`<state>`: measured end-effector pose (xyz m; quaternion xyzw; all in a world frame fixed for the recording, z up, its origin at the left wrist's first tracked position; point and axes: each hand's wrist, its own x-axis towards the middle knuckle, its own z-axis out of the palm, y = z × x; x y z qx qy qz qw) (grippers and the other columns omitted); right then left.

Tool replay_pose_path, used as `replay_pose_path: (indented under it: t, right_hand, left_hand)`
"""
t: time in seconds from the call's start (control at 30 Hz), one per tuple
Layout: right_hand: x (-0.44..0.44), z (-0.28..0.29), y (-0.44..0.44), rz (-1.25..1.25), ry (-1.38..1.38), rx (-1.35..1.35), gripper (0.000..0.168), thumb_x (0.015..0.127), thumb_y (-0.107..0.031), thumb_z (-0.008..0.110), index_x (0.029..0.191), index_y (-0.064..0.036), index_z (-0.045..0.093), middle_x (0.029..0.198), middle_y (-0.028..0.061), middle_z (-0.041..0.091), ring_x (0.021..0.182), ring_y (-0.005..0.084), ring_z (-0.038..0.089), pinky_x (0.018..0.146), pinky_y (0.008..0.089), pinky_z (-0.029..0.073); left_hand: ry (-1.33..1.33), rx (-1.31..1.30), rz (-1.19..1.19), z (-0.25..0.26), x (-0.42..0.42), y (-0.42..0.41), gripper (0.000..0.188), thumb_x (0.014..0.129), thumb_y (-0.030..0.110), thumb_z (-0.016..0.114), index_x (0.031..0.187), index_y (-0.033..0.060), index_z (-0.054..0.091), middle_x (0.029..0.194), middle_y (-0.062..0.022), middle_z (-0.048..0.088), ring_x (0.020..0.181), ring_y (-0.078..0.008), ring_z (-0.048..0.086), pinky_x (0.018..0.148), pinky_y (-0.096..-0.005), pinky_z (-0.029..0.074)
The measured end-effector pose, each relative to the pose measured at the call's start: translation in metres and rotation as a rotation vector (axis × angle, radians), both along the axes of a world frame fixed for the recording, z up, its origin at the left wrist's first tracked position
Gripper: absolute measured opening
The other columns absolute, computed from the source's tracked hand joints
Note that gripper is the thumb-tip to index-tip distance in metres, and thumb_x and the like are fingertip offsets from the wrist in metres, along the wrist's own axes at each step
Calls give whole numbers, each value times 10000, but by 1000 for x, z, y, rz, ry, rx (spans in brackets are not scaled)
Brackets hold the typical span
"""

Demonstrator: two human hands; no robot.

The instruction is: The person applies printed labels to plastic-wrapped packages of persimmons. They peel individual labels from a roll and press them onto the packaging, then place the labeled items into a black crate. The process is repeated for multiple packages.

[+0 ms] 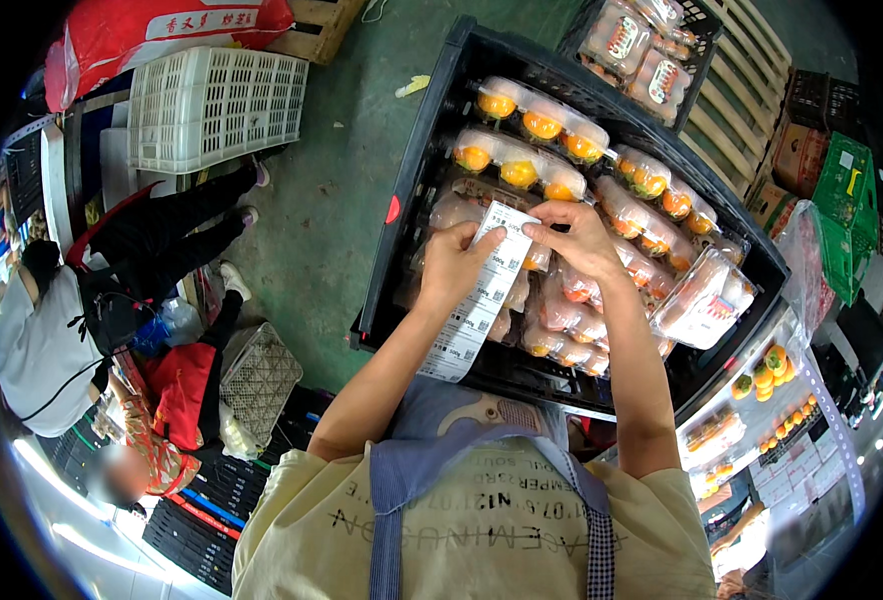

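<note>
My left hand (449, 262) pinches a long strip of white printed labels (479, 300) between thumb and fingers. The strip hangs down toward my apron and bears writing and square codes. At its upper end, the thumb and fingertips of my right hand (580, 236) grip the edge of the top label. Both hands are above a large black plastic crate (404, 217). Inside it, clear clamshell packs of orange persimmons (520, 172) stand in rows, several on edge. One clamshell pack with a printed label (704, 300) lies on top at the right side.
Another crate of clamshell packs (629, 52) stands beyond, by a wooden pallet (734, 97). At left are a white plastic crate (216, 105) and people (44, 337). Loose persimmons (764, 375) lie at right, near a green crate (846, 217). A yellow scrap (412, 86) is on the floor.
</note>
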<state>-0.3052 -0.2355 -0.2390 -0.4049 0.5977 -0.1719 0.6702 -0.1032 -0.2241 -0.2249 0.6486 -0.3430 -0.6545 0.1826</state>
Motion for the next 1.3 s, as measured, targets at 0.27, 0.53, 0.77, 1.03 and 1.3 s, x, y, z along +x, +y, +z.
replay_pose_path:
  t: [0.27,0.53,0.77,1.03,1.3]
  right_hand:
    - [-2,-1,-3,-41,3,34,287,791,-192,757,983,10,687,870,59,685,822,111,611,748,272,481]
    - [1,-6,2,-153,87,-31,238,793,-193,731,880,28,712,780,96,707,716,120,636,683,261,500]
    - [7,6,1,-12,383,-77,211,771,-191,715,866,-3,723,793,114,711,706,160,662,707,280,508]
    - [12,-4,4,50,501,-107,213,764,-226,697,835,-27,726,793,128,705,704,221,678,704,310,518]
    - [16,-1,2,139,585,-102,238,758,-256,677,855,-45,730,850,164,691,824,307,663,809,369,500]
  left_hand:
    - [-28,19,6,-8,-4,6,248,832,209,700,942,-12,697,747,-81,700,608,-107,623,565,-268,490]
    - [-151,115,-70,17,-14,-1,282,818,248,709,890,-25,708,724,-99,699,598,-131,641,562,-279,499]
    - [12,55,-87,4,-12,26,276,827,247,701,896,-21,709,739,-110,703,625,-146,657,590,-290,504]
    - [-181,20,-179,12,-13,29,370,822,351,692,840,-19,707,691,-165,678,608,-228,667,592,-354,500]
    - [-236,36,-233,13,-15,23,394,805,368,700,838,-25,702,693,-180,672,623,-262,668,602,-372,501]
